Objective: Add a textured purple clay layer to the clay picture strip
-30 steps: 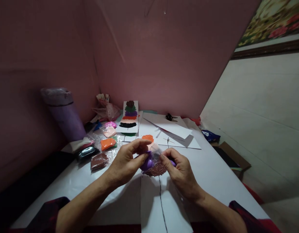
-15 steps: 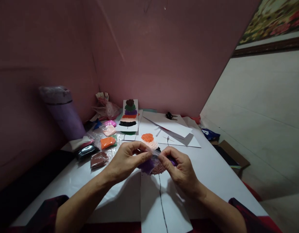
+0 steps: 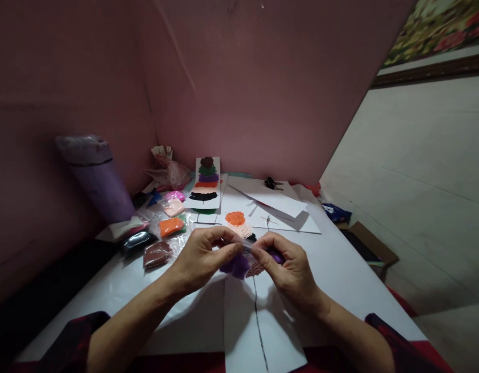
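Observation:
Between both hands is a small clear plastic bag with purple modelling clay (image 3: 235, 266) in it. My left hand (image 3: 198, 259) pinches one side of the bag between thumb and fingers. The thumb and forefinger of my right hand (image 3: 296, 269) pinch the bag's other edge, and a purple lump (image 3: 276, 255) shows beneath its curled fingers. Under the hands lies a white sheet (image 3: 270, 331) with a dark drawn line. It bears an orange clay patch (image 3: 235, 218), a peach patch (image 3: 239, 229), and black and brown patches partly hidden by the hands and bag.
Bags of black (image 3: 138, 242), brown (image 3: 157, 254) and orange clay (image 3: 171, 226) lie at left, near a leaning purple bottle (image 3: 101, 181). A card with coloured clay bands (image 3: 204, 203) stands behind. Folded white paper (image 3: 270, 199) and keys (image 3: 271, 183) lie at the back; a cardboard box (image 3: 375, 246) is at right.
Both hands keep their pinch on the bag, with only a slight shift of the fingers and bag. The whole view has moved a little.

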A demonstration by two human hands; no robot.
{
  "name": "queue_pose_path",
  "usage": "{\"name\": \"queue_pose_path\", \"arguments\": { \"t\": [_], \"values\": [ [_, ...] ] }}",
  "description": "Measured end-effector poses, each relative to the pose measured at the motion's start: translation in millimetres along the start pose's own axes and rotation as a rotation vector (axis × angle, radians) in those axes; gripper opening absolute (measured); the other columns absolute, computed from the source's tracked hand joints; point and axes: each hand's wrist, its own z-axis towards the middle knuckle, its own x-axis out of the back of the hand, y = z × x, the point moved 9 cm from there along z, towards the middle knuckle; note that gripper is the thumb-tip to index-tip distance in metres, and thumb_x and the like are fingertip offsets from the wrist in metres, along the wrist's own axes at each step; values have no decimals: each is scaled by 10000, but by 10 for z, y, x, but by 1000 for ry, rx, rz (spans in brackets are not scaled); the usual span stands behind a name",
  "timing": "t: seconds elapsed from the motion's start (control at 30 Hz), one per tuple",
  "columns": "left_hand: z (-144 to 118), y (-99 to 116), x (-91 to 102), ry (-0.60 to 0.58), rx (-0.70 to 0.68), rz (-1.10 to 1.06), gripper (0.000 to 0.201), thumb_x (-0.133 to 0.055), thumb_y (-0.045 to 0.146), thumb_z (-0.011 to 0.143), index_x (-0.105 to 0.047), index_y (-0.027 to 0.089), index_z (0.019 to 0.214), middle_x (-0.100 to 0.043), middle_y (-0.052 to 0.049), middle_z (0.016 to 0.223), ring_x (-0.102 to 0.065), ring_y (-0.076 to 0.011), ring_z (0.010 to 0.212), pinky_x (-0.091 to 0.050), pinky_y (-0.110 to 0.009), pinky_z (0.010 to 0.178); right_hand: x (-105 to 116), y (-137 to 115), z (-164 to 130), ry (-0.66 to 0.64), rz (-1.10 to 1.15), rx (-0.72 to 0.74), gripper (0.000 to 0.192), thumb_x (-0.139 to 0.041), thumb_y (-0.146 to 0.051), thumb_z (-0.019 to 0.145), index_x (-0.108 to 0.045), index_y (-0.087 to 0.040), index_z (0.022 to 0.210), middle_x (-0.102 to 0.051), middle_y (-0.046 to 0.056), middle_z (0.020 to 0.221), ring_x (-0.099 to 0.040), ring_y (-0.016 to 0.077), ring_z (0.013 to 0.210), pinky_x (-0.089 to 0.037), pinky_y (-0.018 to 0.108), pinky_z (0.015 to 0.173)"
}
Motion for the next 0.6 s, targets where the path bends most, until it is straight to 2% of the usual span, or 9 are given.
{"name": "queue_pose_path", "arguments": {
  "t": [0.33,0.47,0.6],
  "values": [
    [-5,-24,-46,-3,41,-47,240,-665,325,728,-675,85,722,-624,-58,628,-522,-124,552,-441,-258,521,-7,-105,-1,-30,-104,78,157,-628,-247,852,-595,-165,723,-589,-15,627,-594,102,528,-474,206,494],
    [-6,-30,-53,-8,36,-67,218,-667,307,733,-671,90,713,-626,-56,644,-527,-123,577,-439,-257,546,-4,-67,10,-25,-46,12,178,-636,-274,840,-582,-172,704,-571,-29,602,-566,97,525,-473,203,490],
    [0,-51,-114,-85,60,-108,230,-669,316,752,-676,89,787,-644,-58,704,-544,-125,621,-449,-260,589,-16,-26,24,-44,-19,-32,178,-644,-292,835,-594,-170,715,-566,-27,623,-579,104,545,-506,213,510]
  ]
}}
